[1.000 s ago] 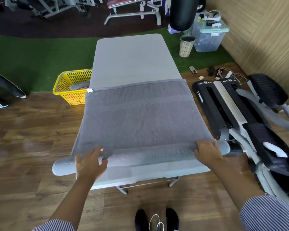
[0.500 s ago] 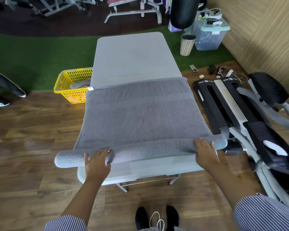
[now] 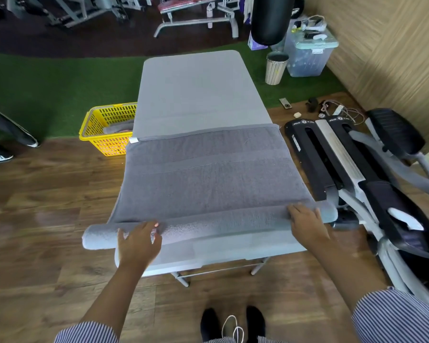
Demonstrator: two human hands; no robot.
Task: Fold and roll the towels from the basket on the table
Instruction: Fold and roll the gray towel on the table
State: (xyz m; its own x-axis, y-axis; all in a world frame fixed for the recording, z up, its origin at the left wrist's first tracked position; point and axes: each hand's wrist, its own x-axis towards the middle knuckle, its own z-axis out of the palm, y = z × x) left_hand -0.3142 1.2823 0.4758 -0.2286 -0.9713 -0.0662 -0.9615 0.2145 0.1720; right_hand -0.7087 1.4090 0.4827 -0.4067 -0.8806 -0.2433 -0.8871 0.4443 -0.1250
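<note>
A grey towel (image 3: 206, 174) lies spread across the near half of the grey table (image 3: 196, 95), its near edge wound into a roll (image 3: 208, 226) that sticks out past both table sides. My left hand (image 3: 139, 241) rests palm-down on the left part of the roll, fingers spread over it. My right hand (image 3: 305, 221) presses on the right part of the roll. A yellow basket (image 3: 107, 129) stands on the floor left of the table with another grey towel (image 3: 118, 126) inside.
A black and grey exercise machine (image 3: 352, 169) stands close along the table's right side. A bin (image 3: 276, 68) and a clear storage box (image 3: 307, 55) sit beyond it. Someone's shoes (image 3: 0, 154) are at the far left. My feet (image 3: 233, 323) are below the table edge.
The roll has moved a little away from me up the table and grown thicker. Both hands have gone forward with it.
</note>
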